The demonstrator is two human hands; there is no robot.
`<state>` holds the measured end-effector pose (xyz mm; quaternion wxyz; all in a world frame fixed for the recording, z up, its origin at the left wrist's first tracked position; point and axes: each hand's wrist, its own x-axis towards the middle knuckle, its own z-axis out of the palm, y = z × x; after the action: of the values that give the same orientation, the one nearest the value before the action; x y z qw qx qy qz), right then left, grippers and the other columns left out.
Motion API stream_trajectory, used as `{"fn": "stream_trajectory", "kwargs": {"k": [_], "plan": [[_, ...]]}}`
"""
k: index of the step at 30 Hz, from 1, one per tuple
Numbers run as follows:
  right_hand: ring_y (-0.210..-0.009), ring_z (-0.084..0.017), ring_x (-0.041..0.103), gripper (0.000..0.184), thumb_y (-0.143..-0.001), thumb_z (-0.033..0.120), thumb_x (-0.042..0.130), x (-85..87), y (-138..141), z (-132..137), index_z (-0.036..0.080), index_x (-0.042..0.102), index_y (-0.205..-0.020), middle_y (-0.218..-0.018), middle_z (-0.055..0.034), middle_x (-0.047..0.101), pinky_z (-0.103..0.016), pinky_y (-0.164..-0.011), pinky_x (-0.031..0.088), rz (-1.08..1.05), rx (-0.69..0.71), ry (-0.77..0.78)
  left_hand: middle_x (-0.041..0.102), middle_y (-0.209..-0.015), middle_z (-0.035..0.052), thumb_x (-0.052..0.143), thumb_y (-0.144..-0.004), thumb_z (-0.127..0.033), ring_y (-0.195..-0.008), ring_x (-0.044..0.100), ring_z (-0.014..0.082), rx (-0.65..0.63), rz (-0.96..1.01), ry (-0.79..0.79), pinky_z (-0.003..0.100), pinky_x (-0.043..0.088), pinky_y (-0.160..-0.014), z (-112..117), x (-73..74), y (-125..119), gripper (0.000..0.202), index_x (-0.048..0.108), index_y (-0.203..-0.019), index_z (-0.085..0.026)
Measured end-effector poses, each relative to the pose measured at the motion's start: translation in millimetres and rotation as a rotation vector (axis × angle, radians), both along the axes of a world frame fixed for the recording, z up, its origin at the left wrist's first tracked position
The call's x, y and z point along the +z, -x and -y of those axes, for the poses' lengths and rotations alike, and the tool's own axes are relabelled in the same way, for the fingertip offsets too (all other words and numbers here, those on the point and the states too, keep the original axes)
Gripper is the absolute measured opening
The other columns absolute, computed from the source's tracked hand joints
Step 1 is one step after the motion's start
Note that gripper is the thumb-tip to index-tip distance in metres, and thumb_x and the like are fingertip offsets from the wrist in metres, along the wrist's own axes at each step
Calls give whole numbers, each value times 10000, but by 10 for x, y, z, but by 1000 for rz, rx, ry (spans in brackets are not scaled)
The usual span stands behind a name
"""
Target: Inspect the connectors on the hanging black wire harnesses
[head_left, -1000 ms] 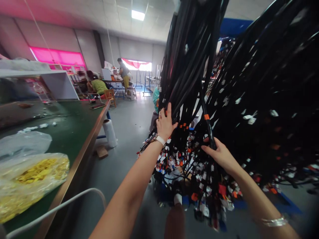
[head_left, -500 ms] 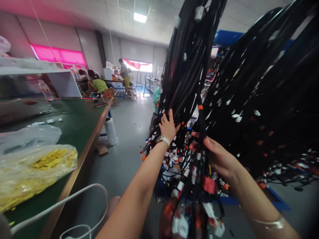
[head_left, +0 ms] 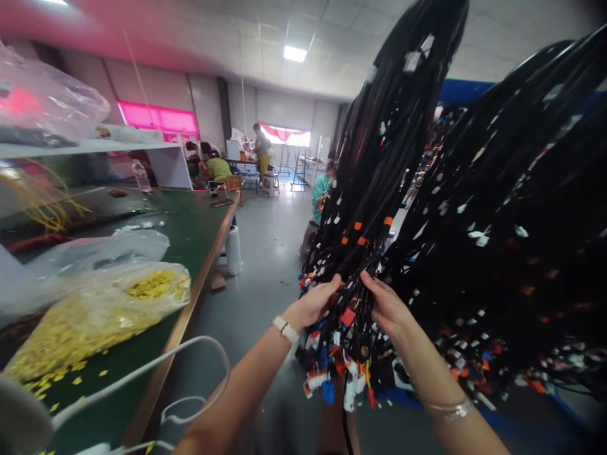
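Observation:
A thick bundle of black wire harnesses (head_left: 379, 164) hangs from above, its lower ends full of white, red, orange and blue connectors (head_left: 341, 370). My left hand (head_left: 315, 303), with a white watch on the wrist, presses into the bundle's lower left side, fingers among the wires. My right hand (head_left: 386, 306), with a silver bangle on the wrist, grips the same strands from the right. The two hands sit close together around one clump. A larger mass of black harnesses (head_left: 516, 240) hangs to the right.
A long green workbench (head_left: 190, 234) runs along the left with a plastic bag of yellow parts (head_left: 104, 309) and a white cable (head_left: 142, 373). A roll of film (head_left: 233, 249) stands on the grey floor. Several people work at the back.
Both hands moved down the bundle and came together near the connector ends. The view turned a little, so the bench and yellow bag sit further right.

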<state>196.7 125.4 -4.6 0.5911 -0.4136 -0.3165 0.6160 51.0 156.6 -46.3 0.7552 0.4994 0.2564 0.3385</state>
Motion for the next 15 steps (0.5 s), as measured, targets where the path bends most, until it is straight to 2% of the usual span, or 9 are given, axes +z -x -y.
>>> {"fn": "stream_trajectory", "kwargs": {"k": [3,6,8,11,15], "plan": [[-562,-173,654,219,-579,257,794,-47,94,-4,182,639,-714,-651,-5,705,-292,-590,559,-8,-123,-25,636,-1008,76,728,-653,-379,-878,584,164,-106,94,-28,279,431,-826,212,-137,206,513,579,-1088,-151],[-525,-159,643,223,-586,292,790,-129,155,48,189,634,-708,-617,7,697,-269,-545,554,23,-163,-12,634,-1034,54,767,-587,-144,-869,589,146,-114,137,-9,274,430,-833,315,-135,327,644,517,-1177,-203],[-520,-168,647,228,-608,321,774,-182,173,113,180,641,-728,-620,-11,702,-268,-517,551,56,-75,27,644,-1006,44,733,-602,-111,-806,605,141,-79,150,63,274,447,-789,353,-89,390,640,505,-1189,-221],[-557,-205,669,249,-636,318,752,-213,189,215,169,649,-807,-682,-44,720,-302,-516,561,86,56,62,656,-955,26,673,-639,-109,-724,611,128,-6,146,192,252,457,-714,396,-32,474,528,546,-1140,-217],[-599,-223,682,250,-662,331,730,-168,240,267,161,656,-830,-733,-61,728,-332,-566,576,92,96,88,665,-937,28,632,-668,-122,-712,619,134,28,211,278,249,464,-684,417,-70,528,435,573,-1093,-197]]}}
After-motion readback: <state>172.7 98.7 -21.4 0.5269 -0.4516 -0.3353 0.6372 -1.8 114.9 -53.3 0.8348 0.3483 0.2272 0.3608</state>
